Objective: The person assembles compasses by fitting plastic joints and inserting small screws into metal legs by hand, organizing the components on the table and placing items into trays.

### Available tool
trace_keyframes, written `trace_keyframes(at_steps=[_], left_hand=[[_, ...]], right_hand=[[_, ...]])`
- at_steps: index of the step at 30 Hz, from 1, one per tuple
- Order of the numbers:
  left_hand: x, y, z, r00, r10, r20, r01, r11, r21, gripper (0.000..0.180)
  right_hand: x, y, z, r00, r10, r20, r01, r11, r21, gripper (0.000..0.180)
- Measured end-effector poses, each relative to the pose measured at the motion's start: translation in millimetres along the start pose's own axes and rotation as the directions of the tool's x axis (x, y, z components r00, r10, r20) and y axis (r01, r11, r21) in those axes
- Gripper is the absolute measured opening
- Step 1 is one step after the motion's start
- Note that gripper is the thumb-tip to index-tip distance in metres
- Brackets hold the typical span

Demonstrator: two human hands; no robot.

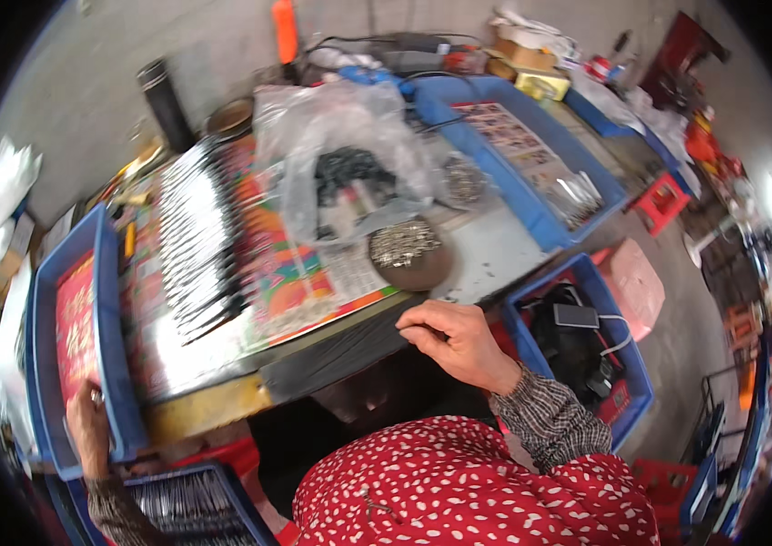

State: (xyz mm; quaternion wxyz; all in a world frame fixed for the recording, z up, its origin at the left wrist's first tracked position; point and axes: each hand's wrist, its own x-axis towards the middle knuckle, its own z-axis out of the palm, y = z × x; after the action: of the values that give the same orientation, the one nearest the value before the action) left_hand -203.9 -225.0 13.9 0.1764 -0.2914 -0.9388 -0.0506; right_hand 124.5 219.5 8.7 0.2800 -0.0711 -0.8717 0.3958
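Observation:
My left hand (87,426) is at the front end of a long blue tray (113,364) on the left, its fingers curled. A small shiny spot shows at its fingertips, but what it holds is unclear. In front of the table edge hovers my right hand (460,344), thumb and fingers drawn together; anything pinched there is too small to see. Just beyond it stands a round brown dish (424,271) with small metal parts (402,242) heaped in it. A long row of overlapping shiny metal pieces (195,241) with dark ends lies between the tray and dish.
A clear plastic bag (340,118) with dark pieces stands behind the dish. Another blue tray (540,218) sits at the back right. Below the table's right edge is a blue crate (636,414) with a phone-like device (577,316). Another crate (240,505) of metal pieces stands lower left.

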Motion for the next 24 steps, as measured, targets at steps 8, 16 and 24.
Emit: trace_keyframes(at_steps=[8, 16, 24], left_hand=[[-2.5, -33.7, 25.9, 0.997, 0.019, -0.078, -0.017, 0.999, 0.035, 0.018], [6.8, -2.7, 0.0, 0.991, -0.078, -0.104, 0.071, 0.995, -0.063, 0.014], [18.6, 78.0, -52.9, 0.951, -0.051, -0.304, 0.032, 0.997, -0.067, 0.017]], right_hand=[[2.3, 23.3, -76.2, 0.983, -0.054, -0.173, -0.005, 0.946, -0.325, 0.01], [27.5, 77.4, -171.3, 0.902, -0.197, -0.384, -0.124, 0.733, -0.669, 0.007], [41.1, 167.1, -235.7, 0.96, 0.152, -0.234, -0.279, 0.527, -0.803, 0.021]])
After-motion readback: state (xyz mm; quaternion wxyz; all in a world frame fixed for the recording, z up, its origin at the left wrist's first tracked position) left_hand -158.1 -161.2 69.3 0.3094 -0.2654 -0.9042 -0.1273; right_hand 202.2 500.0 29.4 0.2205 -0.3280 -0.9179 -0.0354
